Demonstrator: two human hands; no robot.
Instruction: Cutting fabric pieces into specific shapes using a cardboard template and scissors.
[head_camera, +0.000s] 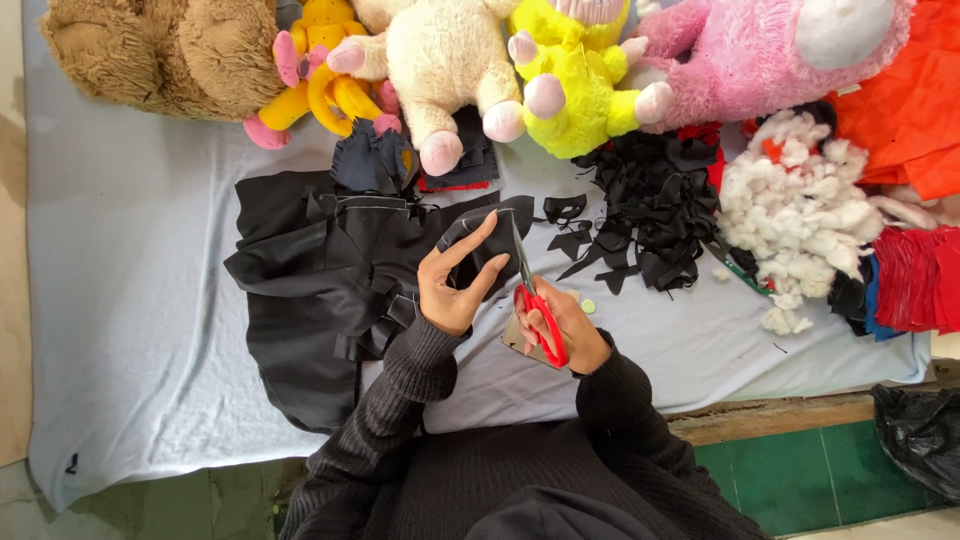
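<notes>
Black fabric piece (478, 243) lies at 12 o'clock from both hands, pinched by the nearer left hand (452, 290), while the right hand (562, 328), gripping red-handled scissors (532, 300), points their blades along 11 o'clock into its edge.

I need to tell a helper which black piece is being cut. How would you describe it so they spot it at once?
Start at the pale blue sheet and find the big black cloth spread at its middle. At that cloth's right edge, the left hand holds a small black piece. Only this piece meets the red-handled scissors.
</notes>
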